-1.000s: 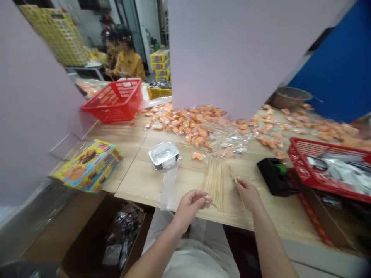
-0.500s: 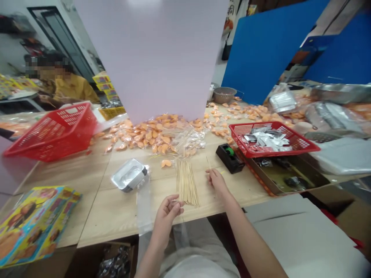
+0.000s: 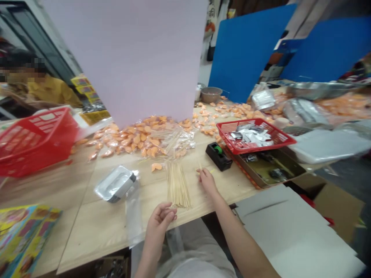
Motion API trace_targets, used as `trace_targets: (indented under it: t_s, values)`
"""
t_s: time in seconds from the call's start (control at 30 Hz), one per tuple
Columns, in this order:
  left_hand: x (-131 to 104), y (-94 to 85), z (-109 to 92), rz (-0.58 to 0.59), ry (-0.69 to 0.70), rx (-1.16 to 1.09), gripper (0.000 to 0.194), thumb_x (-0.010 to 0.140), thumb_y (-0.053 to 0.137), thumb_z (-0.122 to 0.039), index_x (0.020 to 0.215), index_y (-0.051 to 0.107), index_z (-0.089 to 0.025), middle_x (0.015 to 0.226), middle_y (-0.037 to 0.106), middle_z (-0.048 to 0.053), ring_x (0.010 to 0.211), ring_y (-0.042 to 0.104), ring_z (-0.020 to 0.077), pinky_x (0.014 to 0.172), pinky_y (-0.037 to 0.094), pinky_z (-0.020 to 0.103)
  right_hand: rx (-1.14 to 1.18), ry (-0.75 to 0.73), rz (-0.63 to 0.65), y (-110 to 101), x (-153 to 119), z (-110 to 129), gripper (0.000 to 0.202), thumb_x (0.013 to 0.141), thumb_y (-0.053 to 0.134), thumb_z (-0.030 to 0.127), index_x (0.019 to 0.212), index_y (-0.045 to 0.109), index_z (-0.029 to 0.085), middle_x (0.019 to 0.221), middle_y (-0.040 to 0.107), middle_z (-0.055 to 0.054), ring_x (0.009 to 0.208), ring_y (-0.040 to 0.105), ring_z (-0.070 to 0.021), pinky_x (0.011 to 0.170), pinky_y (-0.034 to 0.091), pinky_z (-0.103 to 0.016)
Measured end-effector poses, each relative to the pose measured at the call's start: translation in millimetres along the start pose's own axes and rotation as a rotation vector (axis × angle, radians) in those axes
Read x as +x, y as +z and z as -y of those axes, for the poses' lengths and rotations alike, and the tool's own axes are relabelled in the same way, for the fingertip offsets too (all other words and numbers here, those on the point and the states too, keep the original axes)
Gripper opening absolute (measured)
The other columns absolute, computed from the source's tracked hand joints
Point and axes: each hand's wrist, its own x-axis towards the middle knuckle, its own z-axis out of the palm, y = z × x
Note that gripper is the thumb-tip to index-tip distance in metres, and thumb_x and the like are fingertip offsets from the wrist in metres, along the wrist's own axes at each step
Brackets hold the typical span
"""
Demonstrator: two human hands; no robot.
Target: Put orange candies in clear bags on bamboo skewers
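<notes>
A bundle of thin bamboo skewers (image 3: 177, 185) lies on the wooden table in front of me, near ends close to the table's edge. My left hand (image 3: 160, 222) is beside those near ends, fingers curled in toward the thumb; whatever they pinch is too small to make out. To the right of the bundle, my right hand (image 3: 207, 180) is closed on a thin skewer whose pale tip shows above the fingers. An orange piece (image 3: 157, 166) in a clear wrapper rests just left of the bundle's far end.
Wrapped orange pieces (image 3: 136, 135) are heaped before a pale panel (image 3: 127, 58). A black tape dispenser (image 3: 218, 156), a red basket (image 3: 290, 139) of silver packets and a metal tray (image 3: 295, 170) are at right. Foil containers (image 3: 116, 185), a red basket (image 3: 37, 143) and printed boxes (image 3: 26, 235) stand left.
The view has turned slightly to the right, so things sit farther left in the picture. Both hands keep nearly the same place by the skewers, the right one still gripping.
</notes>
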Motion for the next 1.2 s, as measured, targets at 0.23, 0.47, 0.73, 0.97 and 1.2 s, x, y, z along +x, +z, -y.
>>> trace_targets:
  t_s: [0.23,0.47,0.73,0.97,1.2]
  values:
    - [4,0.8,3,0.015,0.014,-0.004,0.043,0.062,0.084,-0.042,0.094,0.068,-0.017,0.074,0.071,0.003,0.075,0.066,0.0153,0.074,0.052,0.027,-0.058,-0.018,-0.024,-2,-5,4,0.032,0.074,0.049,0.047,0.079,0.063,0.019,0.051,0.048,0.005,0.052,0.048,-0.0149,0.051,0.035,-0.027]
    - [3,-0.1,-2,0.096,-0.029,-0.111,0.04,0.065,0.082,-0.044,0.09,0.068,-0.015,0.079,0.073,0.006,0.067,0.065,0.0141,0.073,0.05,0.029,-0.16,-0.006,0.022,-5,-2,1,0.042,0.072,0.049,0.048,0.091,0.066,0.016,0.055,0.048,0.004,0.051,0.044,-0.0142,0.051,0.032,-0.028]
    - [2,-2.4,-1,0.111,-0.052,-0.178,0.041,0.06,0.086,-0.038,0.09,0.068,-0.015,0.075,0.072,0.004,0.067,0.064,0.0144,0.074,0.049,0.03,-0.087,0.041,0.006,-4,-7,-1,0.046,0.07,0.056,0.055,0.093,0.065,0.015,0.054,0.05,0.004,0.045,0.04,-0.0108,0.044,0.028,-0.025]
    - [3,-1.4,0,0.119,-0.086,-0.201,0.045,0.054,0.089,-0.039,0.086,0.068,-0.015,0.072,0.071,0.003,0.065,0.064,0.0137,0.071,0.048,0.028,-0.054,0.072,-0.003,-5,-9,-2,0.048,0.071,0.057,0.049,0.104,0.064,0.015,0.058,0.056,0.002,0.047,0.043,-0.0101,0.044,0.031,-0.022]
    - [3,-0.4,3,0.108,-0.072,-0.233,0.05,0.051,0.09,-0.042,0.085,0.068,-0.014,0.07,0.07,0.004,0.061,0.063,0.013,0.069,0.048,0.028,-0.053,0.064,-0.015,-3,-4,-6,0.043,0.07,0.057,0.045,0.1,0.064,0.016,0.058,0.057,0.001,0.046,0.043,-0.01,0.044,0.031,-0.022]
